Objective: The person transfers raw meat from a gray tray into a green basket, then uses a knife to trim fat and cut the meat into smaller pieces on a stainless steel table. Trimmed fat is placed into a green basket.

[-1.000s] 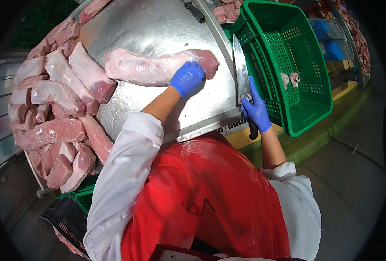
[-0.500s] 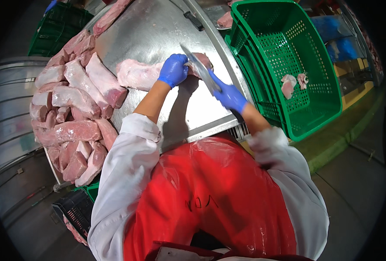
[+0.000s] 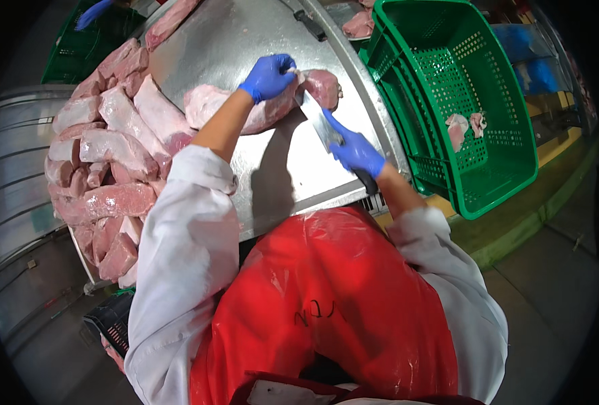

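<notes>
My blue-gloved left hand (image 3: pixel 267 79) is raised at the long pale piece of meat (image 3: pixel 210 102), its fingers pinched on a small pale flap (image 3: pixel 295 71) near the piece's red right end. My blue-gloved right hand (image 3: pixel 355 152) grips a large knife (image 3: pixel 315 115) with a black handle, the blade angled up to the meat just below my left fingers. The meat lies across the steel work table (image 3: pixel 282 182), and the hands' shadow falls below it.
A pile of raw meat pieces (image 3: pixel 114 145) covers the table's left. A black-handled tool (image 3: pixel 310 25) lies at the back. Green crates (image 3: pixel 495 175) stand right, holding scraps (image 3: pixel 457 128). Another person's gloved hand (image 3: pixel 94 13) shows top left, by a green crate (image 3: pixel 77 50).
The knife has moved from beside the right crate onto the meat. My left hand has moved up from resting on the meat and now pinches a flap at its right end.
</notes>
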### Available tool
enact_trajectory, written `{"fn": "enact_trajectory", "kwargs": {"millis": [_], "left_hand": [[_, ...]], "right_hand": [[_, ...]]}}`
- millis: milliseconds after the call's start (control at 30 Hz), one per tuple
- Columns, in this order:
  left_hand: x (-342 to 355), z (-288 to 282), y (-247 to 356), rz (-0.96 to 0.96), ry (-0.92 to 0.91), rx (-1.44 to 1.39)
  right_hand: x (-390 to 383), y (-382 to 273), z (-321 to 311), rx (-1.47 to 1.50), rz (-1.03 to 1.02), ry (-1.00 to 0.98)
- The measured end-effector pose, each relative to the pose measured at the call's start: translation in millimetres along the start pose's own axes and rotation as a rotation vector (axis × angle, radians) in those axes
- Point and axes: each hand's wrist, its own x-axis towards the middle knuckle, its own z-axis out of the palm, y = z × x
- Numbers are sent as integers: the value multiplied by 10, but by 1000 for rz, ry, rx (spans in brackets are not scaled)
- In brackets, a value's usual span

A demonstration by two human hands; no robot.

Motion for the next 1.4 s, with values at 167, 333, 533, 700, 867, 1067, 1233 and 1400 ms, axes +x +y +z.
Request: {"fn": "enact_trajectory", "kwargs": {"millis": [167,333,533,700,867,1067,1233,1400], "left_hand": [[234,-102,-79,-8,-66,-75],[191,-388,-128,-90,-31,-197],[365,-545,172,-17,-239,-239],[120,-811,308,38,-39,-364],[61,-789,660,81,-163,-489],[-208,-1055,818,101,-22,-314],[-454,-112,1129,69,591,-430],[-828,-48,1288,96,820,-810]], "right_hand": [[1142,-242,76,-12,-91,125],[217,-107,340,8,-3,-17],[1249,-434,528,120,-49,106],[90,-548,1132,100,92,-14],[1400,-591,1251,166,95,158],[623,-353,1998,46,-39,171],[1622,2,1855,286,56,8],[1025,-234,2549,14,-2,259]]}}
